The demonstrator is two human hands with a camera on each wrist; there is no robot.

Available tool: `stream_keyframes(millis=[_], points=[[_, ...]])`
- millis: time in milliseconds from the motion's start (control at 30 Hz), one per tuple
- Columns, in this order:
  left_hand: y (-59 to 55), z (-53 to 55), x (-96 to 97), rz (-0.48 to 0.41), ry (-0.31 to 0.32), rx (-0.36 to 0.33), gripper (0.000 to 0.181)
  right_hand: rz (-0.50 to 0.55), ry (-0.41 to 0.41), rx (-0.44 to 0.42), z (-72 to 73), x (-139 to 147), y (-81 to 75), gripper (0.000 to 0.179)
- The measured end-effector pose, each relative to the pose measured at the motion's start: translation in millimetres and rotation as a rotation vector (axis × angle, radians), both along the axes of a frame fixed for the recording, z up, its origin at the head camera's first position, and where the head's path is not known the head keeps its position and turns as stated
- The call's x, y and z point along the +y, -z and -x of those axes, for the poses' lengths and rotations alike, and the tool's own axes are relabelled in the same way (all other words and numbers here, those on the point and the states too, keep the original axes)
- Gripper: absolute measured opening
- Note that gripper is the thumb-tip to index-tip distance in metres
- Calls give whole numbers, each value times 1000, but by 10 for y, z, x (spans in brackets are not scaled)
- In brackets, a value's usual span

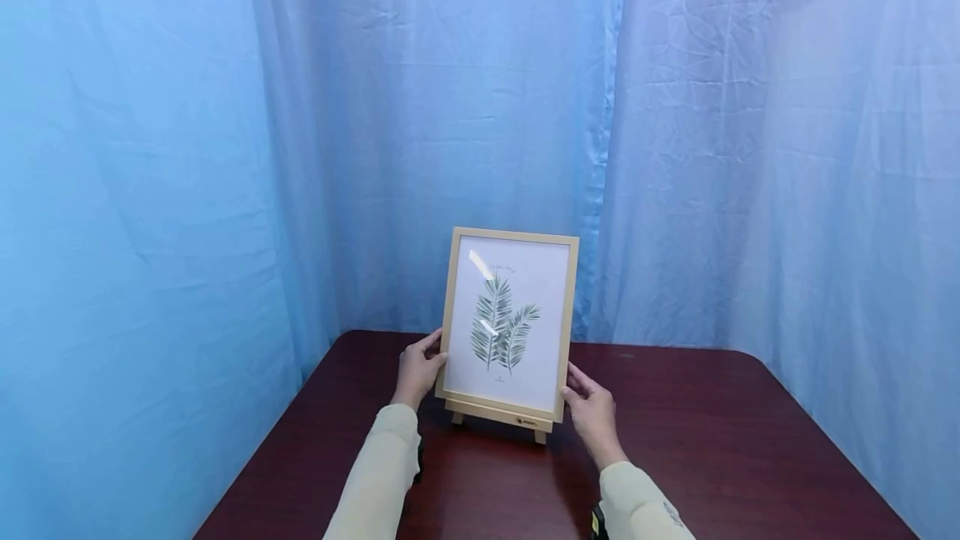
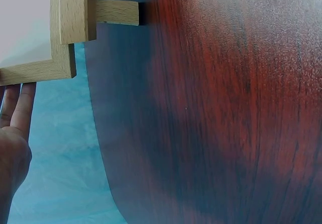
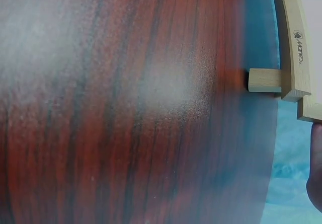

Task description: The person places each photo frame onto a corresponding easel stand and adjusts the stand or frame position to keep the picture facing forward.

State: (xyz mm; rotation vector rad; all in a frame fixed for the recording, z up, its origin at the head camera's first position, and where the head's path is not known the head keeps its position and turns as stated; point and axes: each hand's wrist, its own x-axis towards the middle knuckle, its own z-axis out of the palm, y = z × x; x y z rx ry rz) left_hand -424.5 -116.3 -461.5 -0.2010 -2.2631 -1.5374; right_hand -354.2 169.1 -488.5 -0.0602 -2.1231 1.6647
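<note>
A light-wood picture frame [image 1: 517, 235] with a green leaf print stands leaning back on a small wooden easel [image 1: 480, 409] in the head view. My left hand [image 1: 417, 371] holds the frame's left edge, thumb at the front and fingers reaching behind. On the opposite edge, lower down, my right hand [image 1: 595, 417] grips with the thumb towards the front. The left wrist view shows the frame's corner [image 2: 63, 69] above the left fingers [image 2: 22, 110]. In the right wrist view, only part of the right hand [image 3: 315, 171] shows, under the frame's corner by the easel's printed ledge [image 3: 296, 48].
A dark red-brown wooden table [image 1: 690, 432] with rounded far corners carries the easel. Blue curtains [image 1: 450, 107] hang behind it and along both sides. Two easel feet [image 1: 540, 437] rest on the tabletop below the ledge.
</note>
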Motion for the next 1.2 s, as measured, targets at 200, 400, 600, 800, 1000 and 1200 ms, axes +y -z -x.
stream_keyframes(millis=[200,400,600,800,1000,1200], points=[[8,6,-8,-11,7,-25,50,-17,17,2,7,1,0,45],[22,-22,-26,2,22,34,46,-20,19,-20,32,9,8,43],[23,-47,-30,17,22,36,42,-12,10,-45,47,20,0,41],[30,-24,-37,2,33,-44,43,-25,1,-67,47,23,-7,40],[33,-39,-54,-4,50,-41,43,-27,-2,-66,56,24,7,40],[37,-48,-56,-8,54,-21,43,-32,1,-70,69,32,-6,40]])
